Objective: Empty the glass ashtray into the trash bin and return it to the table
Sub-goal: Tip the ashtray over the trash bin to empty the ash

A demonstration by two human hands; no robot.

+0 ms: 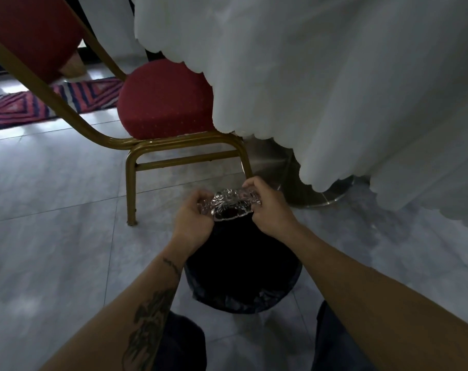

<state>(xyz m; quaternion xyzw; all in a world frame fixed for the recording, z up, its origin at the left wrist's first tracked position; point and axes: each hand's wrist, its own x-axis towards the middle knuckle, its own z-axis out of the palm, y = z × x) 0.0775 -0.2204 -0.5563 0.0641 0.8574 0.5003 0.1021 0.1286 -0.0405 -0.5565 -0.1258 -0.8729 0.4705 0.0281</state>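
Both your hands, left hand (194, 219) and right hand (267, 210), grasp the glass ashtray (231, 204) by opposite rims, tipped over the trash bin (243, 277) mouth so contents would drop inside, beside the draped worktop (334, 89).
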